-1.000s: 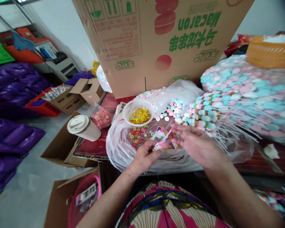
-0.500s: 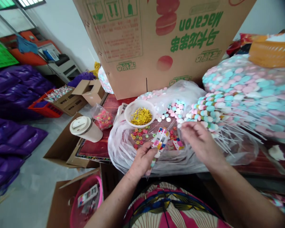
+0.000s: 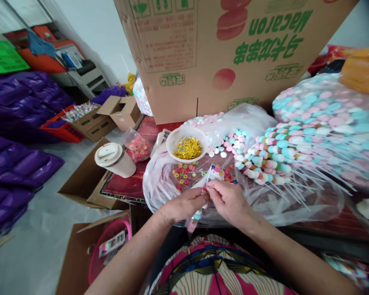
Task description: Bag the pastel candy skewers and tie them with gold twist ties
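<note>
My left hand (image 3: 184,203) is closed around a narrow clear candy bag (image 3: 193,221), its printed top leaning away from me. Pale pink, white and blue candies show through the lower end. The fingertips of my right hand (image 3: 229,200) are pinched together against the bag beside my left fingers. A bit of pink-red shows there, too small to name. Just beyond lie loose candy rings (image 3: 184,173) on a clear plastic sheet (image 3: 155,184). Behind them stands a white bowl (image 3: 171,141) of gold twist ties (image 3: 189,148). To the right are candy skewers (image 3: 272,151) with white sticks.
A large carton (image 3: 172,94) stands at the back of the table. A lidded cup (image 3: 124,166) and a bag of candy rings (image 3: 138,147) are on the left. A large bag of pastel candies (image 3: 332,106) fills the right. Below left, a pink basket (image 3: 94,262) sits in a box.
My right hand has come left from the candy skewers to the bag in my left hand. The camera view has shifted slightly.
</note>
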`<action>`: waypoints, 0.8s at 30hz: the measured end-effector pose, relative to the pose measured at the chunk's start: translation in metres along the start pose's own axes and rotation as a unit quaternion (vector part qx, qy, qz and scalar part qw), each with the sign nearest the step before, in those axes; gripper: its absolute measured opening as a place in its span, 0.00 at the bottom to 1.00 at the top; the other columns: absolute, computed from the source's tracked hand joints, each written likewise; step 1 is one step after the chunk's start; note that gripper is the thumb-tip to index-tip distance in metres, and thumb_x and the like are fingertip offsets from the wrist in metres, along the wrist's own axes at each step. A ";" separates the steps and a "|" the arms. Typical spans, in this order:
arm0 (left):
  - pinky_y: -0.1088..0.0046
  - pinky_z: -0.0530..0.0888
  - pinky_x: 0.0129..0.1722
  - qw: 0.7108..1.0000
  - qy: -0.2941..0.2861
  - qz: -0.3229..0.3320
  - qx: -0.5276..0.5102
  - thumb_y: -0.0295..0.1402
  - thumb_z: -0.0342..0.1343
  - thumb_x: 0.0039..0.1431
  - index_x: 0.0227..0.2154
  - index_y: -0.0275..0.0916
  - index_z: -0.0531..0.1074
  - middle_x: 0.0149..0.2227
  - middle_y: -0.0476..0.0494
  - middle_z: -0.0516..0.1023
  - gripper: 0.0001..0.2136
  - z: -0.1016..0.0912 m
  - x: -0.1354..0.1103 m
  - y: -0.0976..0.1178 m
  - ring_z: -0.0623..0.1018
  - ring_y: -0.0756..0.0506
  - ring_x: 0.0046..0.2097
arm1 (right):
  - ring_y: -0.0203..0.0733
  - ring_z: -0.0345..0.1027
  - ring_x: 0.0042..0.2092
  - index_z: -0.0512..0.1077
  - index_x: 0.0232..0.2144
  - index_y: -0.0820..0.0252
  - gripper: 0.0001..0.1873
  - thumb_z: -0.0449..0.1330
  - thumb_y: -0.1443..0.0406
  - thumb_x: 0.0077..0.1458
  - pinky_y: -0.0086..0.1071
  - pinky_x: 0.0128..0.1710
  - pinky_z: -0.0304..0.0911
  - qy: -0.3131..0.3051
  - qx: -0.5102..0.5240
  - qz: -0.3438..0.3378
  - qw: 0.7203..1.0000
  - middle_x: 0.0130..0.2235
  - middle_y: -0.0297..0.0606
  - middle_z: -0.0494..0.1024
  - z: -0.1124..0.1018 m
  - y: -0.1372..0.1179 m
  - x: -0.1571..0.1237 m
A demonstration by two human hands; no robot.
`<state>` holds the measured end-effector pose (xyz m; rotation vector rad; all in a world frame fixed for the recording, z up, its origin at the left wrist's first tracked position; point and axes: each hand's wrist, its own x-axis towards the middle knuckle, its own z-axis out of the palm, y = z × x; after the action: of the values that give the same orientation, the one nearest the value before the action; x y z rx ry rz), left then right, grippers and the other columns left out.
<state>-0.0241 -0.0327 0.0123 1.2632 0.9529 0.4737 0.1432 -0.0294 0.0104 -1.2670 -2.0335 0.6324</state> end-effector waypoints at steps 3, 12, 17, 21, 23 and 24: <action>0.76 0.64 0.27 0.998 0.041 -0.056 -0.008 0.41 0.51 0.55 0.25 0.36 0.67 0.23 0.51 0.67 0.12 -0.004 -0.001 -0.001 0.67 0.51 0.27 | 0.44 0.68 0.37 0.71 0.31 0.61 0.11 0.49 0.70 0.58 0.36 0.38 0.62 0.069 -0.185 -0.152 0.969 0.31 0.42 0.76 -0.011 0.001 0.012; 0.75 0.66 0.20 0.988 -0.092 -0.060 0.113 0.35 0.49 0.56 0.26 0.38 0.68 0.20 0.51 0.71 0.08 -0.022 -0.008 0.008 0.70 0.49 0.20 | 0.43 0.65 0.34 0.72 0.31 0.64 0.13 0.48 0.74 0.56 0.51 0.51 0.55 -0.174 -0.291 -0.387 0.858 0.28 0.41 0.74 -0.006 0.000 0.018; 0.67 0.72 0.29 0.832 -0.035 0.132 0.538 0.29 0.50 0.57 0.29 0.34 0.71 0.29 0.40 0.76 0.07 -0.026 -0.023 0.016 0.76 0.41 0.30 | 0.43 0.67 0.28 0.66 0.21 0.60 0.08 0.51 0.69 0.49 0.40 0.34 0.64 -0.364 -0.041 -0.064 0.928 0.23 0.40 0.72 0.009 -0.004 0.016; 0.65 0.74 0.31 0.723 0.069 0.300 0.618 0.25 0.46 0.60 0.39 0.31 0.71 0.32 0.38 0.76 0.10 -0.028 -0.036 0.007 0.75 0.42 0.32 | 0.38 0.62 0.17 0.57 0.15 0.57 0.17 0.43 0.64 0.53 0.32 0.21 0.62 -0.508 0.206 0.149 0.823 0.11 0.30 0.58 0.000 -0.012 0.036; 0.66 0.74 0.32 0.771 0.173 0.321 0.523 0.26 0.45 0.60 0.40 0.32 0.72 0.32 0.38 0.77 0.11 -0.031 -0.039 -0.005 0.76 0.43 0.32 | 0.37 0.64 0.19 0.63 0.18 0.60 0.19 0.44 0.60 0.56 0.32 0.23 0.64 -0.526 0.233 0.164 0.801 0.15 0.32 0.66 -0.005 -0.014 0.065; 0.67 0.74 0.33 0.815 0.236 0.306 0.431 0.27 0.47 0.60 0.38 0.34 0.73 0.31 0.39 0.77 0.10 -0.033 -0.038 -0.010 0.76 0.44 0.32 | 0.37 0.68 0.23 0.68 0.22 0.62 0.19 0.47 0.57 0.58 0.32 0.26 0.65 -0.505 0.209 0.153 0.823 0.21 0.36 0.72 -0.005 -0.014 0.084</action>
<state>-0.0734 -0.0455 0.0150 2.3926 1.2222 0.9478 0.1116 0.0415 0.0462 -1.0661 -2.2182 2.1394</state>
